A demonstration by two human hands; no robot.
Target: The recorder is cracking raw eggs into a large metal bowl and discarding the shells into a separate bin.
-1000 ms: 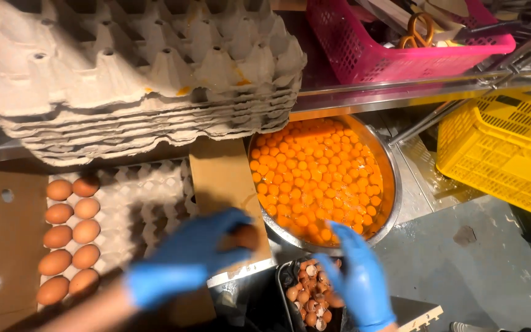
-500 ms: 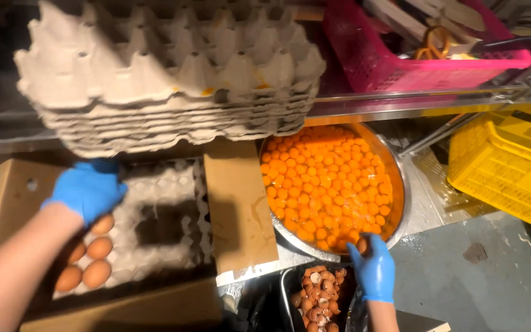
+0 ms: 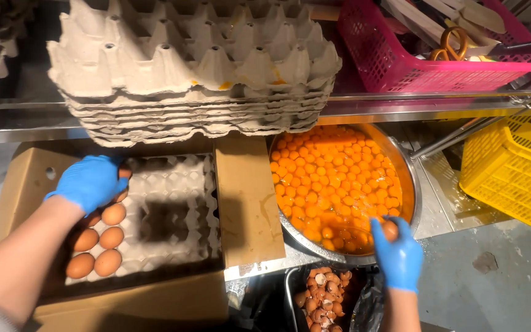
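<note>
Head view. Left hand [image 3: 91, 182], blue-gloved: as half a second earlier, over the far left of the egg tray [image 3: 173, 215] in the cardboard box [image 3: 247, 203], grip now curled on a brown egg [image 3: 122, 174].

Right hand [image 3: 399, 257]: grip clamped on another brown egg [image 3: 390, 230], now at the near rim of the steel bowl of yolks [image 3: 339, 184], farther than before.

Loose brown eggs [image 3: 96, 243]: near left of tray.

Eggshell bin [image 3: 321, 301]: below counter.

Steel shelf [image 3: 401, 104] above carries stacked empty trays [image 3: 192, 80] and a pink basket [image 3: 437, 55]. Yellow crate [image 3: 517, 166]: right.
</note>
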